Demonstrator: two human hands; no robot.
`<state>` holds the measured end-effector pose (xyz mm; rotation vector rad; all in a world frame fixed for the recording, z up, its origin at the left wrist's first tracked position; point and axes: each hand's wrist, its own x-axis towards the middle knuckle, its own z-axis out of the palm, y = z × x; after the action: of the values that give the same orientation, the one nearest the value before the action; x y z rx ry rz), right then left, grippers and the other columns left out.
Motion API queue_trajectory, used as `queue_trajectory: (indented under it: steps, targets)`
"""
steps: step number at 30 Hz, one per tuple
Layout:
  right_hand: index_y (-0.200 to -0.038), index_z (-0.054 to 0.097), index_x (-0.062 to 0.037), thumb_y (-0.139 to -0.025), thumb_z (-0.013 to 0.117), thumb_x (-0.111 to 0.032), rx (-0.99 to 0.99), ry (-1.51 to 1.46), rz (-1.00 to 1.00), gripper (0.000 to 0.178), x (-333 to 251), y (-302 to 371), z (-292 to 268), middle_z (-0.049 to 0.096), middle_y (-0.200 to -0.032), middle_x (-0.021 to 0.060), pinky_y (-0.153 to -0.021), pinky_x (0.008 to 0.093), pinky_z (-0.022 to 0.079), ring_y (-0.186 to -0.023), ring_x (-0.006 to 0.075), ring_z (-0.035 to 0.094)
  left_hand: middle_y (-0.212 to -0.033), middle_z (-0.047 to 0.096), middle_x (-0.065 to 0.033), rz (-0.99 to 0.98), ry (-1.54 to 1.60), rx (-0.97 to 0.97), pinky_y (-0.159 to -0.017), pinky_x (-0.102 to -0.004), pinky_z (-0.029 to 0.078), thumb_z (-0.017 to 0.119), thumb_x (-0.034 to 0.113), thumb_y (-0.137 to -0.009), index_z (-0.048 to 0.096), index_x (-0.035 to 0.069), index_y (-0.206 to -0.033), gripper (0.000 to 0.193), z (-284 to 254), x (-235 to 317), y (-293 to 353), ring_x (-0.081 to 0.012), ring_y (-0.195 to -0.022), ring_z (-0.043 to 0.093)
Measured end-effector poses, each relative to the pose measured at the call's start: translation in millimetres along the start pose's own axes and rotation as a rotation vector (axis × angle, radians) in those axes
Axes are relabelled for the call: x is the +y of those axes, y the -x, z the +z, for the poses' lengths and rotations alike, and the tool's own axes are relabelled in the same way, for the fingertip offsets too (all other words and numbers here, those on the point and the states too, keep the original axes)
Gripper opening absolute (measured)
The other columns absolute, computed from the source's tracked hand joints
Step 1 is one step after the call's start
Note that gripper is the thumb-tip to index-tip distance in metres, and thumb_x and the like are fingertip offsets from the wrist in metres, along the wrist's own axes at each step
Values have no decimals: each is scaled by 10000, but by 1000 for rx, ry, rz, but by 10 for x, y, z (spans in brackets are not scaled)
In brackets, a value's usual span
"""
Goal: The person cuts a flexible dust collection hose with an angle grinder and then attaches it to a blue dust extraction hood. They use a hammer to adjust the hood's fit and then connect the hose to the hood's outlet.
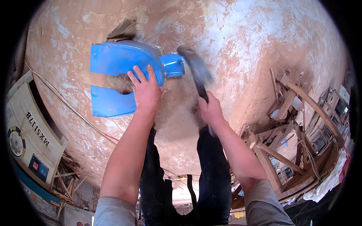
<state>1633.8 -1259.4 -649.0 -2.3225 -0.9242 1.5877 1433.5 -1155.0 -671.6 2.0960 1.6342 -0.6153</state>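
Far left: a cream machine housing [49, 130] is seen, fitted with a round dial [16, 142] and a dark switch plate [38, 167] with a red button. Next to it, a thin cable [68, 104] is run across the dusty floor [241, 94]. Left of centre, the blue sheet-metal hood [120, 59], U-slot facing left, is laid on the floor; a wood offcut [123, 29] is seen just behind its far edge. Hood is pressed from above by the left hand [146, 94], fingers spread over the metal near the curved right side. A short blue spout [173, 64] is joined to that side. Just right, a hammer [197, 69] is motion-blurred, its upper end close to the spout; contact can't be told. Its dark handle is gripped by the right hand [211, 109], fingers wrapped round. Far right: wooden frames [288, 161] are piled, white plastic sheeting [327, 185] bunched beside them.
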Motion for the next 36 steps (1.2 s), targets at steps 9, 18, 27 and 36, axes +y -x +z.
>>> queue_trajectory:
  steps: [9, 18, 27, 36]
  targets:
    - [-993, 599, 24, -944, 594, -327, -12, -158, -51, 355, -353, 87, -357, 643, -855, 303, -739, 475, 499, -843, 476, 629, -1485, 237, -392, -6, 9, -19, -1127, -574, 285, 823, 369, -730, 313, 44, -1492, 972, -43, -34, 62, -610, -1364, 211]
    - [-943, 605, 43, -965, 542, -355, 80, -100, 96, 404, 44, -246, -275, 637, -786, 270, -723, 456, 493, -781, 427, 638, -1496, 234, -374, 25, -24, -53, -1110, -560, 330, 830, 350, -720, 318, 58, -1490, 970, -37, -39, 55, -587, -1380, 209]
    - [-963, 615, 49, -958, 539, -367, -61, 186, 64, 423, 138, -144, -244, 652, -850, 283, -774, 448, 500, -835, 467, 624, -1514, 218, -352, 46, -72, -2, -1048, -559, 401, 837, 338, -710, 333, 77, -1483, 960, 2, 19, 28, -563, -1387, 225]
    - [-857, 517, -17, -969, 488, -220, 68, -322, -158, 233, -197, 36, -532, 518, -611, 52, -476, 292, 441, -510, 113, 532, -1517, 231, -327, 66, -86, 7, -954, -585, 466, 854, 282, -687, 343, 104, -1478, 958, 19, -44, 55, -546, -1391, 241]
